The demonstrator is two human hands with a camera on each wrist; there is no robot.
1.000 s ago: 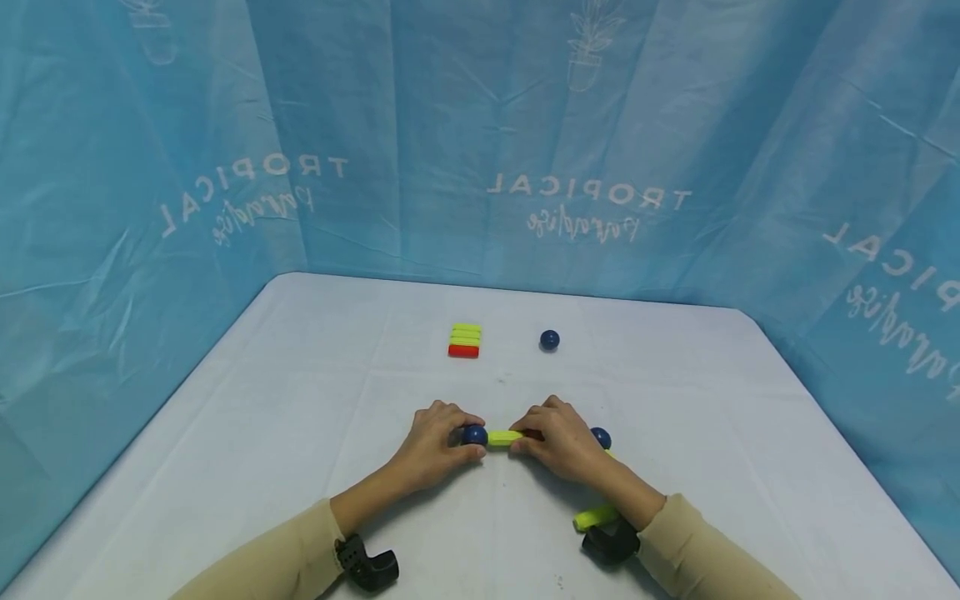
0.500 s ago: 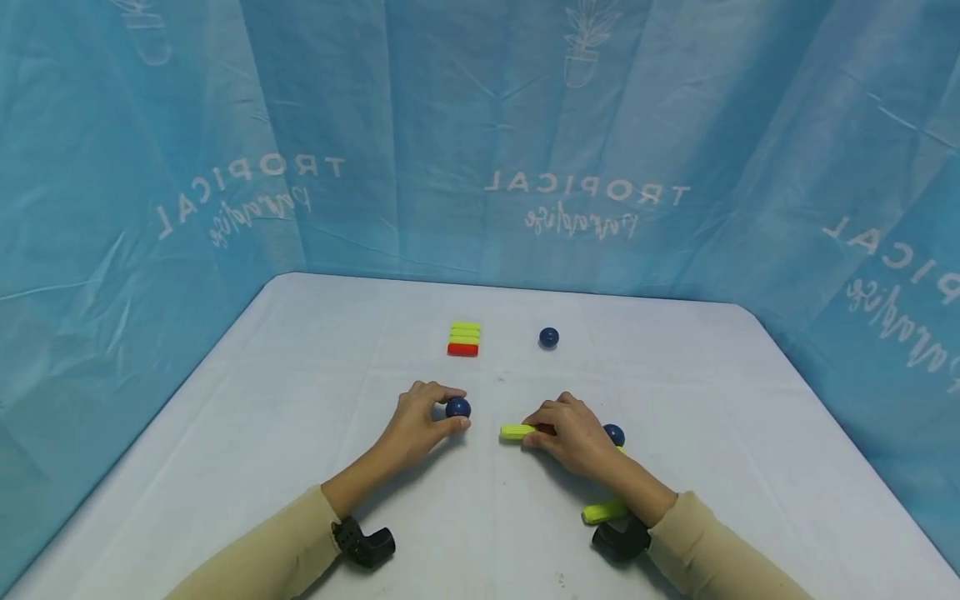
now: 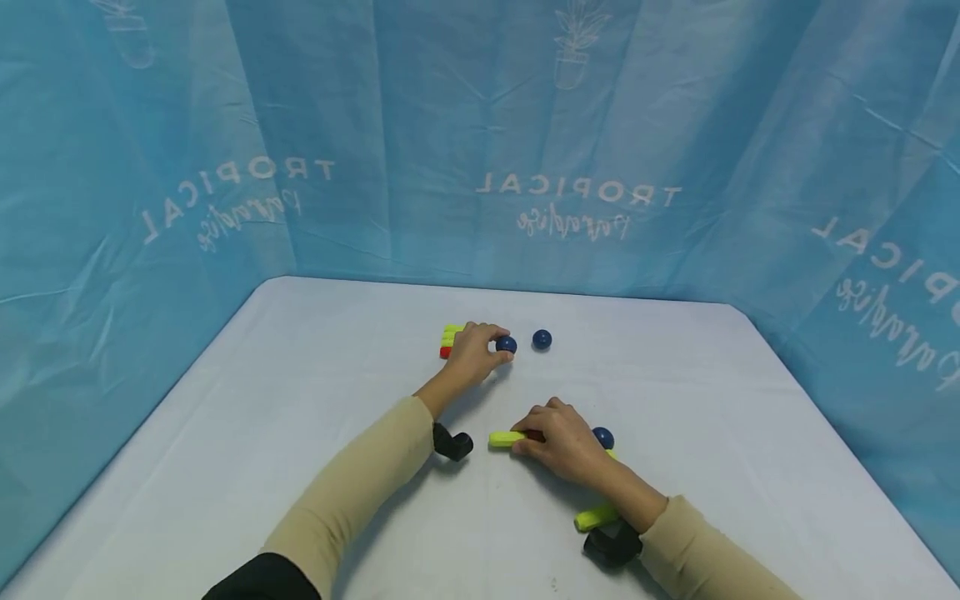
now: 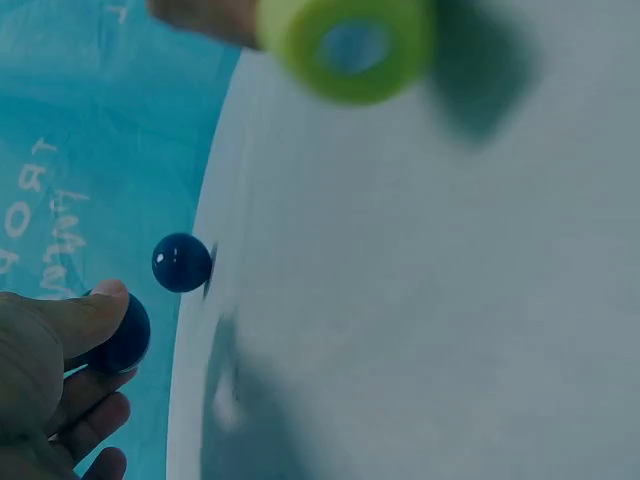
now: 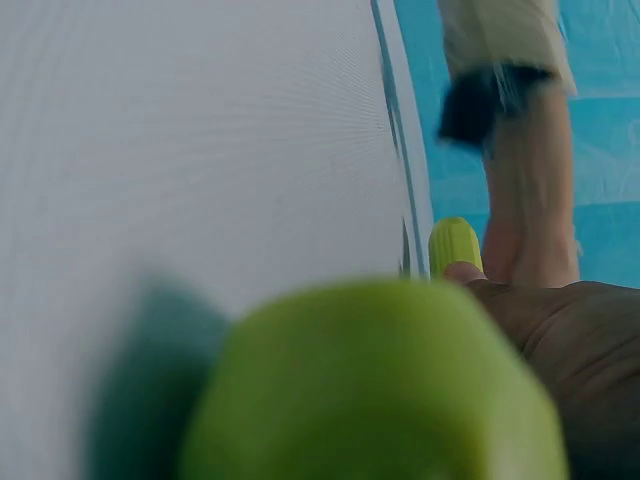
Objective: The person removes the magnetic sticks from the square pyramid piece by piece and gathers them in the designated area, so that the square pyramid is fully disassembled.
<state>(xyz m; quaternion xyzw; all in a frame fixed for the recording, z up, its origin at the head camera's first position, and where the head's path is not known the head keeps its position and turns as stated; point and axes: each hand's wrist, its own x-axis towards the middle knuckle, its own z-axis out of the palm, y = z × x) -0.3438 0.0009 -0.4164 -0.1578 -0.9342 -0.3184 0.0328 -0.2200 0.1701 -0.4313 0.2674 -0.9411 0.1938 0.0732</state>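
My left hand [image 3: 474, 354] pinches a dark blue ball [image 3: 506, 345] between thumb and fingers at the far middle of the table. Just right of it lies a second dark blue ball [image 3: 542, 339], also seen in the left wrist view. My right hand [image 3: 562, 440] holds a yellow-green stick [image 3: 506, 439] whose free end points left. Behind that hand shows another blue ball [image 3: 603, 437]. A further yellow-green stick [image 3: 596, 517] lies under the right wrist; its near end looms large in the right wrist view. Whether these parts join is hidden by the hand.
Several yellow-green sticks [image 3: 453, 332] and a red stick [image 3: 446, 352] lie side by side behind the left hand, partly covered. A white cloth covers the table [image 3: 300, 400]. Blue printed curtains [image 3: 435, 242] hang round its back and sides.
The left hand first drew its blue ball leftward off the yellow-green stick's end, then carried it forward and right beside the far ball. The right hand keeps its stick, staying nearly in place.
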